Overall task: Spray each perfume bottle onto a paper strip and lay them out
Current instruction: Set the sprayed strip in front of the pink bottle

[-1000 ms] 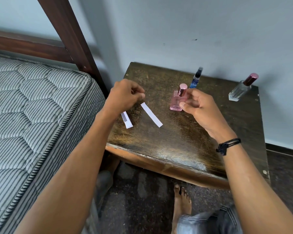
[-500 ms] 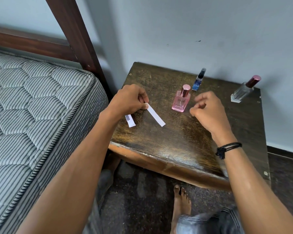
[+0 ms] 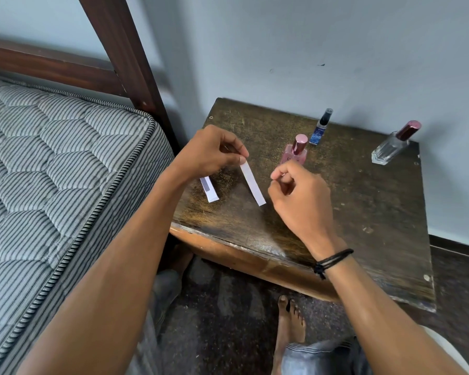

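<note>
Striped mattress (image 3: pixel 52 163) and dark bedpost (image 3: pixel 125 50) at left, pale wall behind. A short strip (image 3: pixel 210 189) lies on the scuffed wooden table (image 3: pixel 363 212) under my left hand (image 3: pixel 211 152), which pinches the top end of a white paper strip (image 3: pixel 252 185). My right hand (image 3: pixel 301 201), fingers curled on nothing, is before the pink bottle (image 3: pixel 295 152). Blue vial (image 3: pixel 320 128) and clear maroon-capped bottle (image 3: pixel 393 144) stand rearward. Labels illegible.

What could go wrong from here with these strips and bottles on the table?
The right hand hovers just in front of the pink bottle, so a careless move might tip it. The left hand pinches only the end of the long strip, which may slip. The clear bottle stands near the far right edge of the table.
</note>
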`<state>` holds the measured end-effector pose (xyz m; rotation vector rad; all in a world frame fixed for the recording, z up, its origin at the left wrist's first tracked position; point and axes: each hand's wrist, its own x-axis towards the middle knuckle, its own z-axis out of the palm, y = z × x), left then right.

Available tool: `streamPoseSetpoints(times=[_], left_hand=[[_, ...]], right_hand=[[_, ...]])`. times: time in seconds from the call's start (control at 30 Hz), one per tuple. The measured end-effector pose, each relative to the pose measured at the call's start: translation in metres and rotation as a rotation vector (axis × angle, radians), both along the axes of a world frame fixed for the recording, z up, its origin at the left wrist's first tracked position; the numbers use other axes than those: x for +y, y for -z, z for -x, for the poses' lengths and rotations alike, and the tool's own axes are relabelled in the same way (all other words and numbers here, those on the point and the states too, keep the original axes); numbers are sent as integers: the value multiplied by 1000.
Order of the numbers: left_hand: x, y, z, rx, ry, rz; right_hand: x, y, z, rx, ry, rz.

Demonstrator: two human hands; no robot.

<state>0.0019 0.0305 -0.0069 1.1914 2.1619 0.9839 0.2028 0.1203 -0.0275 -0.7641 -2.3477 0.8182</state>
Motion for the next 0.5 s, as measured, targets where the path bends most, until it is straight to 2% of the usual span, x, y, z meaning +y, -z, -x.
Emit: streamPoseSetpoints(times=[0.2, 0.33, 0.43, 0.5], left_hand=[[-1, -5, -5, -40, 95, -77], [-1, -7, -4, -62, 90, -142], [-2, -10, -4, -117, 69, -175], [-3, -10, -4, -173, 48, -191]], right_hand=[[0, 3, 4, 3, 12, 143], [1, 2, 5, -83, 7, 375], [3, 0, 6, -81, -44, 586], [3, 0, 7, -68, -54, 655]])
